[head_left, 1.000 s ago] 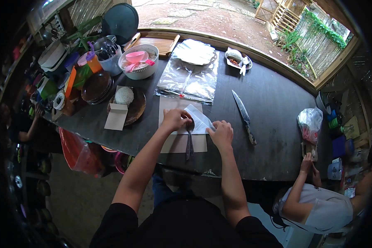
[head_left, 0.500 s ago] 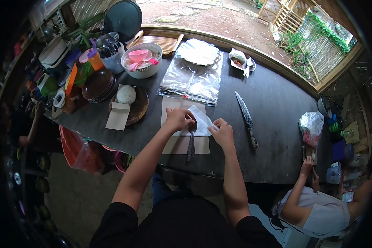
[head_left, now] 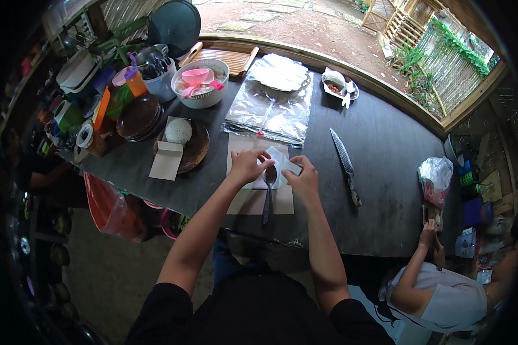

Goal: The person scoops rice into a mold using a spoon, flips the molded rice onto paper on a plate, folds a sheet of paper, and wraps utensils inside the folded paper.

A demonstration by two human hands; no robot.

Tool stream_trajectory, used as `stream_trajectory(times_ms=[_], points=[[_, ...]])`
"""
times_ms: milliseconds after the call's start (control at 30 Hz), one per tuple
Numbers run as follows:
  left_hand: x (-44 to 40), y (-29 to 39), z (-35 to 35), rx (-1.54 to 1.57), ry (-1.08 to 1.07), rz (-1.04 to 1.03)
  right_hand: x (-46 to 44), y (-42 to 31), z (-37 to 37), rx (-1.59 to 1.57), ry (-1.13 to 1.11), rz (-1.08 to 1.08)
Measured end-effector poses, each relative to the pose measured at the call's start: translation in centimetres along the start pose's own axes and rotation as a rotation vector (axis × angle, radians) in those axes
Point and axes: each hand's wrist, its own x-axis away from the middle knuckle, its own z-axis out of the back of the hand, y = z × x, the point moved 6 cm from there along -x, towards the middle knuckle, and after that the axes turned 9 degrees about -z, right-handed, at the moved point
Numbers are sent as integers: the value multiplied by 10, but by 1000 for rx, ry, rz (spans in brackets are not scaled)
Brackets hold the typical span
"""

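A white paper napkin [head_left: 277, 156] lies on a sheet of brown paper [head_left: 242, 202], its right side lifted and folding inward. On the napkin rests a dark spoon [head_left: 268, 198], bowl away from me and handle toward the table's front edge. My left hand [head_left: 248, 165] is at the napkin's left side by the spoon bowl, thumb and forefinger apart. The napkin's right edge is pinched between the thumb and fingers of my right hand [head_left: 303, 177]. Whether another utensil lies under the spoon is hidden.
Behind the paper lies a stack of plastic-wrapped sheets [head_left: 267, 109]. A large knife [head_left: 344, 158] lies to the right. Rice [head_left: 178, 131] sits in a paper box on a brown plate [head_left: 200, 146] at left. Another person's hands [head_left: 429, 234] work at the right end.
My right hand has moved inward, bringing the napkin's right edge toward the spoon. My left thumb and forefinger have parted near the spoon bowl.
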Motion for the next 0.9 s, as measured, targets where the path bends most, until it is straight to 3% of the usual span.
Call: stream_trajectory(times_ms=[200,300,467,600,733,800,900], points=[[-7,-8,3,331,-36,211,1,-26,-31,133,31,228],[-9,-20,3,505,-100,339,1,-32,-45,163,-10,213],[1,-18,16,454,-133,333,8,-34,-54,301,-124,169],[11,-18,14,474,-220,355,21,-20,-58,123,-307,145],[17,-31,7,405,-162,224,39,-14,-46,95,-220,246],[21,-37,6,402,-148,218,54,-19,-31,374,47,357],[26,-49,7,366,-131,206,69,-5,-37,446,55,335]])
